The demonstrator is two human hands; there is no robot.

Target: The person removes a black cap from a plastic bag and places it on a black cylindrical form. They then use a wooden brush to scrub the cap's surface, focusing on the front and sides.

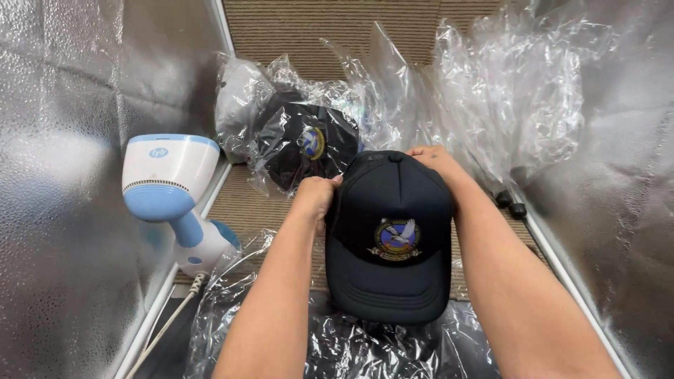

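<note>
A black cap (387, 238) with a round blue and gold bird emblem on its front lies brim toward me, above crinkled clear plastic. My left hand (316, 196) grips the cap's left side near the crown. My right hand (437, 161) curls over the top right of the crown, holding it. Behind the cap, a second black cap (305, 144) with the same kind of emblem sits inside a clear plastic bag.
A white and blue handheld steamer (174, 193) stands at the left by a silvery wall, its cord (175, 316) trailing down. Loose clear plastic bags (505, 91) pile at the back right. Two small black knobs (511, 203) sit near the right wall. Ribbed brown matting (323, 28) covers the surface.
</note>
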